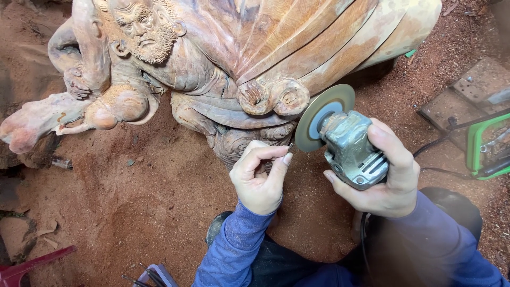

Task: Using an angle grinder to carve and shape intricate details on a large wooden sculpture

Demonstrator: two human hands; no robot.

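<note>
Soft even daylight — blurred lower edge

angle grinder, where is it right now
In the head view the angle grinder sits right of centre, gripped in the right hand, its disc beside the base of the wooden carving and just right of the left hand.

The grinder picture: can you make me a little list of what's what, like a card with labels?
Right hand: holds a grey angle grinder, its disc near the carving
Left hand: pinches a tiny thin piece at the disc's edge
Carving: big reddish wooden statue, bearded figure
Ground: covered in red sawdust
Sleeves: blue
Right side: green frame, black cable
</note>
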